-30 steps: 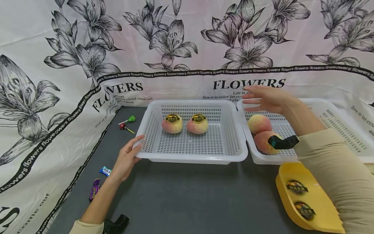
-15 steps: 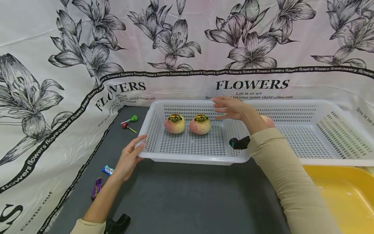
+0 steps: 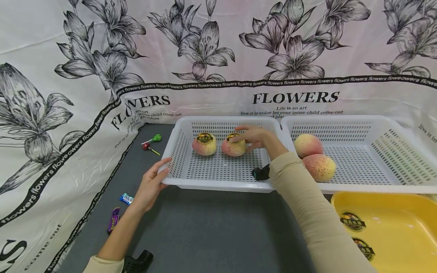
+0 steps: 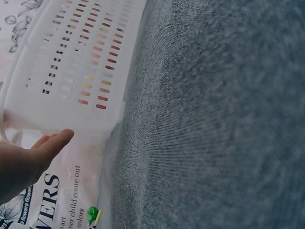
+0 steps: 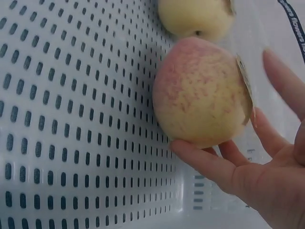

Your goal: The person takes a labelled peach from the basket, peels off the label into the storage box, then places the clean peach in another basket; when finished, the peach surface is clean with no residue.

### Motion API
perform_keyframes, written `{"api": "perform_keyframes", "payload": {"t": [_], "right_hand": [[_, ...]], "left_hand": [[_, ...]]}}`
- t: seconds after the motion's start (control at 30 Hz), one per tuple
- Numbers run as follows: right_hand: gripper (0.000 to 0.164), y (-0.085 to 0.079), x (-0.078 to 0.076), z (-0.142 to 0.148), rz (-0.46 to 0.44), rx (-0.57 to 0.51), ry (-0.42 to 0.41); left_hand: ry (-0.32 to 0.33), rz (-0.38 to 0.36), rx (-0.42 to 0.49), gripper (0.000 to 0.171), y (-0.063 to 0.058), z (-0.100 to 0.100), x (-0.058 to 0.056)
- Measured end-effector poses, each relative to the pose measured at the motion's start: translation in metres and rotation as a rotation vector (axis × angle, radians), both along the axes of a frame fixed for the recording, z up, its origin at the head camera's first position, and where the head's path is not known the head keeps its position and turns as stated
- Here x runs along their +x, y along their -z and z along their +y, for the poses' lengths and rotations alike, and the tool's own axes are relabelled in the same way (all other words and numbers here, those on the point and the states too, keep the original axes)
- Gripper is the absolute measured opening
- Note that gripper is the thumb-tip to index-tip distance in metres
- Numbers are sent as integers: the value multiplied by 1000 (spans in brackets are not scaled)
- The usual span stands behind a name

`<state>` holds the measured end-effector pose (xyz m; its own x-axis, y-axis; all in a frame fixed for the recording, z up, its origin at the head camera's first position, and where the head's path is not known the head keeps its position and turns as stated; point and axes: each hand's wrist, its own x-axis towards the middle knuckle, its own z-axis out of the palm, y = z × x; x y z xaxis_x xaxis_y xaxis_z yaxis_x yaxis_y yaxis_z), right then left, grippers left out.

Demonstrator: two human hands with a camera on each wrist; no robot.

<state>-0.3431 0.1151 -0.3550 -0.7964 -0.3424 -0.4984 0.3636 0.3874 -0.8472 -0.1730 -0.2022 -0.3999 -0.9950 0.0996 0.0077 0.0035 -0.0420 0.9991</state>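
My left hand (image 3: pixel 151 184) grips the front left corner of a white perforated plastic basket (image 3: pixel 222 185); in the left wrist view, the hand (image 4: pixel 28 160) is at the basket's end wall (image 4: pixel 71 117). Inside sit two peaches with dark oval stickers: a left peach (image 3: pixel 204 148) and a right peach (image 3: pixel 233 149). Over the right one reaches my right hand (image 3: pixel 257 136), its fingers spread. In the right wrist view, a lower fingertip is against this peach (image 5: pixel 202 95), and another finger is by the edge of its partly raised sticker (image 5: pixel 245 86).
To the right, a second white basket (image 3: pixel 385 187) holds two peaches (image 3: pixel 319 167) without visible stickers. A yellow basin (image 3: pixel 392 223) in front of it bears two oval stickers (image 3: pixel 352 222). Lollipops (image 3: pixel 151 142) and wrapped candies (image 3: pixel 114 220) lie at left on the grey table (image 3: pixel 211 227).
My right hand has moved left and down from above the right basket to the right peach in the left basket. The left hand stays at the basket corner.
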Motion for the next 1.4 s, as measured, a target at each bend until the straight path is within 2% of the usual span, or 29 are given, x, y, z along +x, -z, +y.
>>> {"api": "perform_keyframes", "payload": {"t": [0.23,0.37,0.57,0.73,0.87,1.03,1.2,1.4], "right_hand": [[74,2,2,-11,35,122,-29],[76,4,4,-14,50,170,-15],[77,5,6,-15,78,184,-9],[80,1,6,-8,100,127,-31],[78,-11,8,0,113,37,-62],[75,-31,11,12,110,-111,-60],[73,-54,35,23,116,-255,-83],[75,-72,83,41,159,-295,-178]], "left_hand": [[9,19,-5,45,-1,1,0],[14,24,-3,45,-2,1,0],[9,14,4,45,-2,2,-1],[12,10,0,45,0,2,-2],[10,14,0,45,0,1,-2],[6,10,-4,45,-1,0,-1],[4,6,-4,45,0,0,-1],[6,20,2,45,0,0,-1]]}}
